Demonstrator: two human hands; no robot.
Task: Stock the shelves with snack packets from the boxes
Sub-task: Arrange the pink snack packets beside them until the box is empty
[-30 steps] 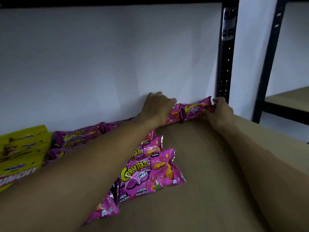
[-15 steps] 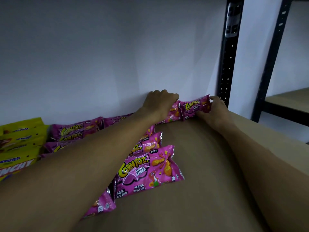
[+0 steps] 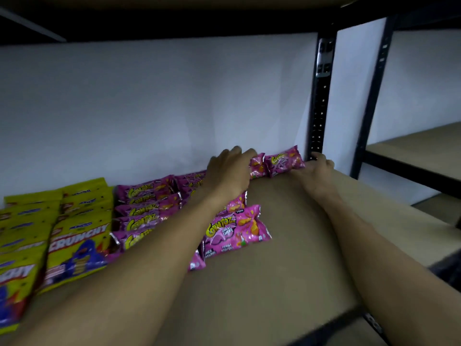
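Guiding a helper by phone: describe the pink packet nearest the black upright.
Follow the black upright down to the shelf board. At its foot, against the white wall, lies a pink packet between the left hand and right hand. It alone ends the row, farthest right.

Shop stockroom: metal shelving point(image 3: 320, 108), rows of snack packets point(image 3: 147, 208).

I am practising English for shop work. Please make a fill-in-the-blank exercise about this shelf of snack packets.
The Crunchy packets are ___ in colour.
The Corntoz packet between the left hand and the right hand stands at the back, by the white ___.
The upright post near the right hand is ___.
The Crunchy packets lie to the ___ of the Corntoz ones.
Missing words: yellow, wall, black, left.
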